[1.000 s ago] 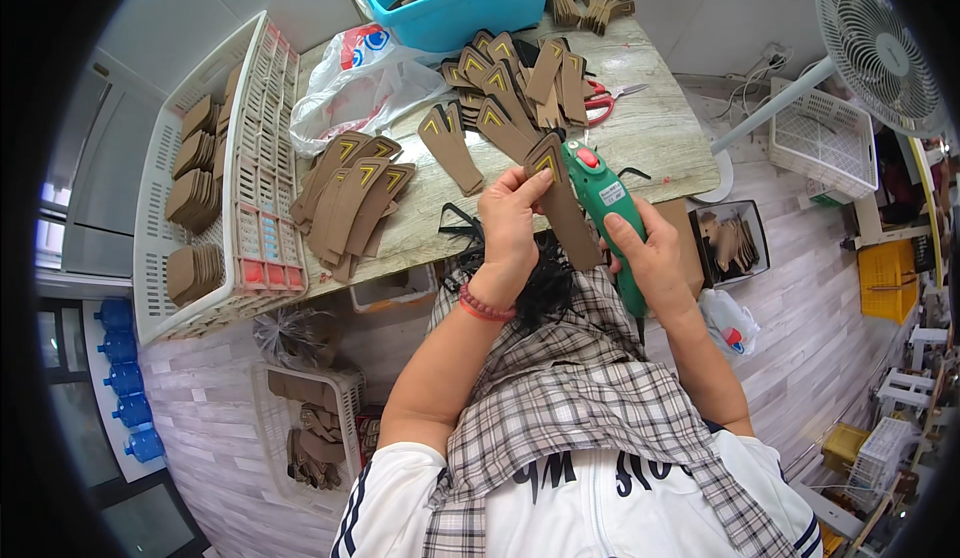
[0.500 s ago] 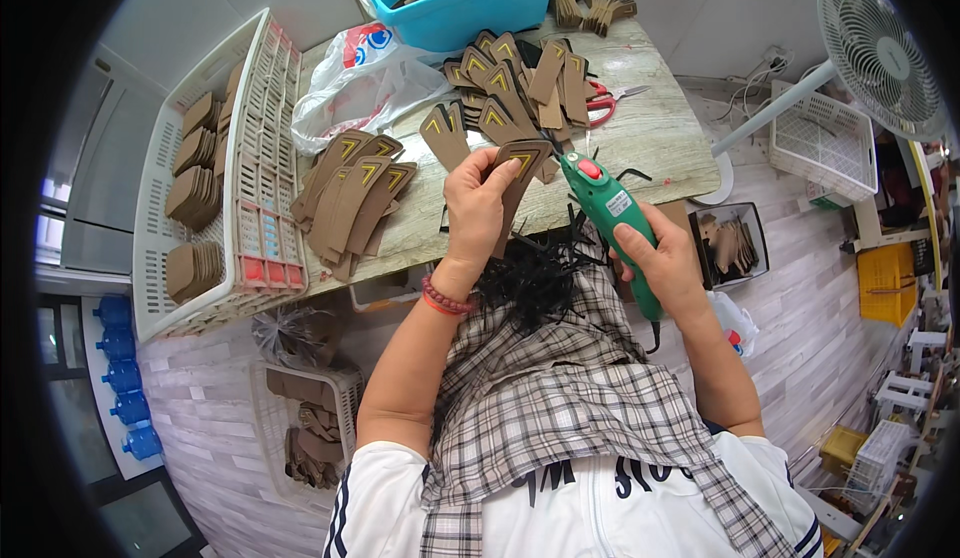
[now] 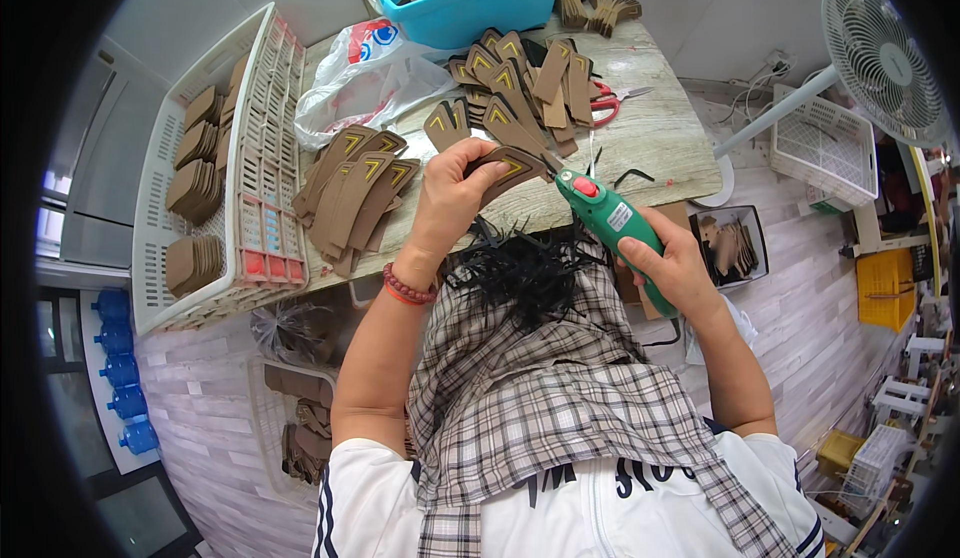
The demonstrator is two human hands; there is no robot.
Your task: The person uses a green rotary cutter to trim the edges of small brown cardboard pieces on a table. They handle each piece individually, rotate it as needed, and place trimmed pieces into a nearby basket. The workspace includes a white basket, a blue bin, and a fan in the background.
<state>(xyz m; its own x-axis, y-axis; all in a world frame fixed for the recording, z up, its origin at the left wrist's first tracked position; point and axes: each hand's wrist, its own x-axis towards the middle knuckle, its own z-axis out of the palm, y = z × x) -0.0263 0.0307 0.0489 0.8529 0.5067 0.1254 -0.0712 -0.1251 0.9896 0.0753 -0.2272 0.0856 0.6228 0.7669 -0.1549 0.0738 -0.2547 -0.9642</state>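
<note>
Between the thumb and fingers of my left hand [image 3: 450, 193] is a brown strap piece [image 3: 517, 165] with a dark border and a yellow angled mark. My right hand [image 3: 668, 258] is wrapped round a green electric cutter [image 3: 612, 220] with a red switch. The cutter's narrow tip meets the right end of the strap piece, by its dark edge. Thin black strips [image 3: 525, 283] are heaped on my checked apron [image 3: 540, 408] below. Similar brown pieces lie in a left pile [image 3: 358, 198] and a far pile [image 3: 510, 88] on the table [image 3: 675, 153].
A white crate [image 3: 262, 158] with stacked brown pieces stands at left. At the back are a blue bin [image 3: 475, 16] and a plastic bag [image 3: 345, 98]. Red-handled scissors [image 3: 607, 110] lie near the table's right side. A fan [image 3: 885, 63] stands beyond it.
My left hand has moved slightly left, turning the strap piece from nearly upright to a flatter slant. The cutter has shifted a little down, its tip now at the piece's right end.
</note>
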